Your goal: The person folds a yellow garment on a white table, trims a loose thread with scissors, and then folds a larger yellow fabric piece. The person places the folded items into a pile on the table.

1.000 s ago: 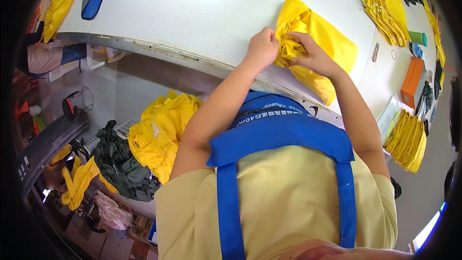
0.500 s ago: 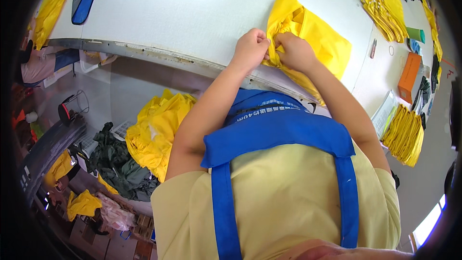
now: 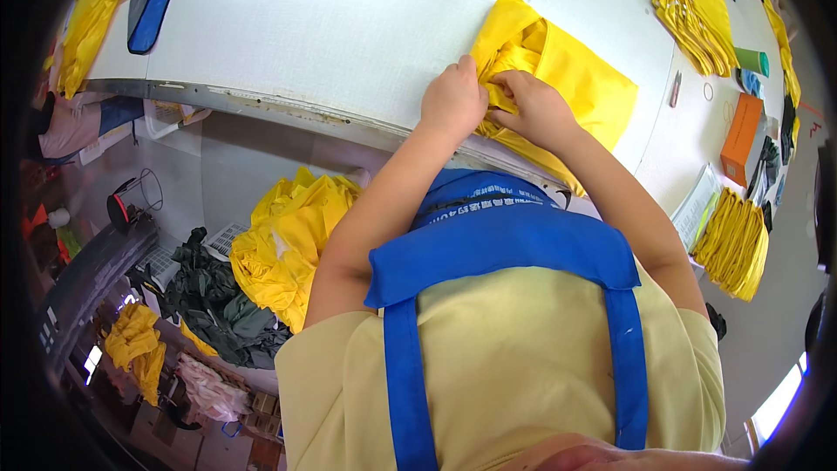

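Both hands worked at the near corner of a yellow garment that lay on the white counter, close to its front edge. The left hand was curled into a fist, pinching a bunched fold of the yellow fabric at its left side. The right hand touched the same fold from the right, its fingers closed on the cloth just beside the left hand. The rest of the garment spread away from the hands toward the upper right, flat on the counter.

Farther right on the counter sat a stack of folded yellow pieces, a green cylinder and an orange box. A blue pouch lay at the far left. Below the counter's edge, a heap of yellow cloth rested against dark green cloth.
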Motion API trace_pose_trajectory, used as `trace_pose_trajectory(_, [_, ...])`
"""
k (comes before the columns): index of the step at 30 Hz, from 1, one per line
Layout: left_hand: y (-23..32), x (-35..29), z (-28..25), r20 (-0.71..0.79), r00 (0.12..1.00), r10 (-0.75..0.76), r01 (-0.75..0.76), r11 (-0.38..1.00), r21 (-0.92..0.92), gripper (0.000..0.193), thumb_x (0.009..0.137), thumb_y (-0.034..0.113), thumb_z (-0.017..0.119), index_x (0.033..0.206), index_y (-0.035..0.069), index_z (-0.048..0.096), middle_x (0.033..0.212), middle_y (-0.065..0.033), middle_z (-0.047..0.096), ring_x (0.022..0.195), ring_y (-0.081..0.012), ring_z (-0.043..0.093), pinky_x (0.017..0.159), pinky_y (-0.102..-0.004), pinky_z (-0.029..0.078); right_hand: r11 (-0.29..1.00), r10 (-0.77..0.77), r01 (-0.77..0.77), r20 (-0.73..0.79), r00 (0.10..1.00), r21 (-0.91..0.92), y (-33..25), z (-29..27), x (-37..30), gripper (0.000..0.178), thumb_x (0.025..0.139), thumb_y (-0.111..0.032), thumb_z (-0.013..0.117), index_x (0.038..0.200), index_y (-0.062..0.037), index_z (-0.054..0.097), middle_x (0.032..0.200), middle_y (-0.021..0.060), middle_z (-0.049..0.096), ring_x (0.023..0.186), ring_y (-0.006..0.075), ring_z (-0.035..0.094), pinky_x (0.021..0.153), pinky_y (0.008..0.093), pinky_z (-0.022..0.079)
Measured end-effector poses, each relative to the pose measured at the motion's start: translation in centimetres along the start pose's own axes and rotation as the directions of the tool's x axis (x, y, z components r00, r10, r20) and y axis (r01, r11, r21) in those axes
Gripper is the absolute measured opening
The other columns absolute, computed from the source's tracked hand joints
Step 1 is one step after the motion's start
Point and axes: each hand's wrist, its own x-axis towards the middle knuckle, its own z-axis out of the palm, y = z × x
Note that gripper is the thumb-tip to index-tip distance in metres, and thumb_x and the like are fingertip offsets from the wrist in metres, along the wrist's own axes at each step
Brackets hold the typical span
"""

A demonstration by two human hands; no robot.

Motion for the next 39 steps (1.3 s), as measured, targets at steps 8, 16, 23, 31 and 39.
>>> trace_pose_trajectory(8, [-1.6,0.4,-0.1,0.065,0.997,-0.046,0.065,0.941,-0.333,0.020,0.076,0.012,0.059,0.090,-0.002,0.058,0.081,-0.0227,0.064,0.078,-0.0389,0.062,0.070,-0.0430,0.050,0.921,0.049,-0.017,-0.072,0.996,0.389,0.9,0.8,-1.0,0.022,0.080,-0.018,0.066,0.094,-0.0007,0.066,0.089,0.0151,0.064,0.079,0.0282,0.063,0.073,0.0346,0.050])
trace_pose_trajectory(16, [-0.9,0.1,-1.4,0.066,0.998,0.007,0.017,0.933,-0.359,0.015,0.078,0.009,0.056,0.087,-0.002,0.055,0.077,-0.0227,0.062,0.074,-0.0401,0.061,0.067,-0.0426,0.049,0.983,-0.184,0.179,-0.230,0.956,-0.042,-0.1,0.1,0.0,0.035,0.075,-0.028,0.072,0.103,-0.0102,0.061,0.093,0.0077,0.061,0.092,0.0277,0.055,0.083,0.0381,0.043])
trace_pose_trajectory(23, [0.1,0.0,-3.0,0.244,0.969,0.021,0.088,0.899,-0.429,0.012,0.078,0.009,0.056,0.083,-0.001,0.052,0.069,-0.0141,0.058,0.060,-0.0241,0.053,0.058,-0.0350,0.045,0.968,-0.052,-0.006,-0.224,0.973,-0.253,-0.5,2.1,0.8,0.040,0.072,-0.030,0.073,0.100,-0.0092,0.053,0.095,0.0066,0.059,0.094,0.0266,0.054,0.079,0.0386,0.042])
trace_pose_trajectory(31, [0.5,1.2,-2.2,0.138,0.988,-0.068,0.078,0.995,-0.067,0.029,0.080,0.018,0.058,0.100,0.000,0.049,0.084,-0.0202,0.063,0.075,-0.0374,0.062,0.066,-0.0449,0.050,0.977,-0.212,0.211,0.047,0.976,0.026,1.9,-1.2,1.7,0.058,0.083,-0.030,0.063,0.132,-0.0051,0.044,0.123,0.0103,0.056,0.117,0.0308,0.049,0.100,0.0438,0.037])
trace_pose_trajectory(39, [1.2,3.3,-0.4,-0.061,0.998,0.020,-0.008,0.982,0.191,0.020,0.084,0.017,0.055,0.097,0.003,0.050,0.087,-0.0170,0.062,0.076,-0.0357,0.063,0.064,-0.0449,0.051,0.921,-0.097,0.070,-0.052,0.994,-0.382,1.7,1.6,2.1,0.085,0.084,-0.065,0.043,0.146,-0.0084,0.026,0.153,0.0095,0.022,0.143,0.0291,0.008,0.115,0.0467,0.003])
